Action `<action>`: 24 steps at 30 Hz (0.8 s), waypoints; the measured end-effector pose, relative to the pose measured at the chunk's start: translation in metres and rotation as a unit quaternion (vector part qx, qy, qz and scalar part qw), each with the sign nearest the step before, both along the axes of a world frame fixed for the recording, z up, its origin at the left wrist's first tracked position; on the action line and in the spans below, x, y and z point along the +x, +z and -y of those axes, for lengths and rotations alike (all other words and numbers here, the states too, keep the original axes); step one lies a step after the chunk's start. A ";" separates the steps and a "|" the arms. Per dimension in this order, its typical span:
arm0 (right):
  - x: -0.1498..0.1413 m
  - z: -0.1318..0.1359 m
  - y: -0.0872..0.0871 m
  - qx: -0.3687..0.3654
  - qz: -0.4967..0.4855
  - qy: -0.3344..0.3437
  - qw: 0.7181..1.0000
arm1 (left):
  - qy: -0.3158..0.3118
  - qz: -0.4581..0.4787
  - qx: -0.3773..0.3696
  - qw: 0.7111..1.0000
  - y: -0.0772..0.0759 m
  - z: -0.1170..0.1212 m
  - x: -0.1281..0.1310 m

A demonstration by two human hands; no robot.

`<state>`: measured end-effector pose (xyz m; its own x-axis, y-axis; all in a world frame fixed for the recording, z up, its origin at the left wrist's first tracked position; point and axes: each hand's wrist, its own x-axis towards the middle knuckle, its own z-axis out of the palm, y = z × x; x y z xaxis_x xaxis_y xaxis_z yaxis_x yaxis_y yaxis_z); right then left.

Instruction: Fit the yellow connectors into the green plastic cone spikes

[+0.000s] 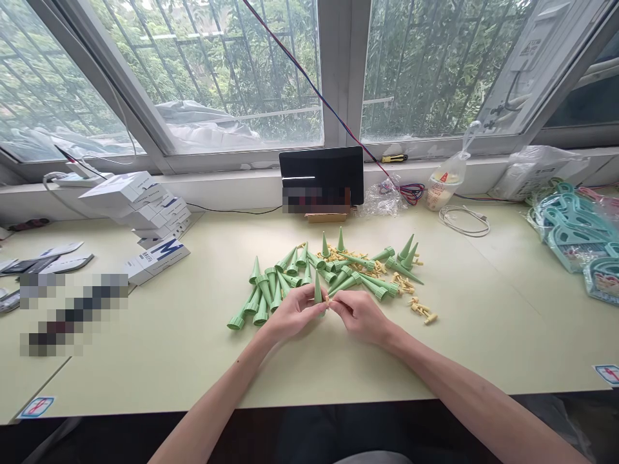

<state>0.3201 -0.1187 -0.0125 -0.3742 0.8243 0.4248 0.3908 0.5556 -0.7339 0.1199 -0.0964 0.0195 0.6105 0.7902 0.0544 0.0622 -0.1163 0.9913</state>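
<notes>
My left hand (pixel 297 312) is closed around a green plastic spike (pixel 318 289), which points upward. Against the spike's side, my right hand (pixel 358 314) pinches a small yellow plastic valve piece (pixel 327 300); the fingertips of both hands nearly meet there. Many more green cone-shaped spikes (pixel 264 287) with ribbed caps lie in a loose heap just beyond my hands, a few standing upright. Among them and to the right are scattered small yellow valve pieces (pixel 420 309). My fingers hide the lower part of the held spike.
A tablet (pixel 322 177) leans on a stand at the back. White boxes (pixel 145 212) are stacked at the left. On the right are a coiled white cable (pixel 464 222), a bagged cup (pixel 440 187) and wrapped turquoise plastic items (pixel 575 225). The table's front edge runs beneath my forearms.
</notes>
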 end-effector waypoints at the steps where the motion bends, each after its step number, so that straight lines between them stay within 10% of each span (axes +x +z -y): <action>1: 0.000 0.000 0.000 -0.001 0.000 0.000 1.000 | 0.000 0.000 0.001 1.000 0.000 0.000 0.000; 24: -0.001 0.000 0.006 -0.027 -0.024 -0.024 0.999 | 0.037 -0.018 0.016 0.999 0.004 0.002 0.003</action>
<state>0.3190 -0.1182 -0.0068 -0.3143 0.8633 0.3949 0.3797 0.4956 -0.7812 0.1224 -0.0986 0.0238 0.5523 0.8315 0.0590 0.1073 -0.1411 0.9842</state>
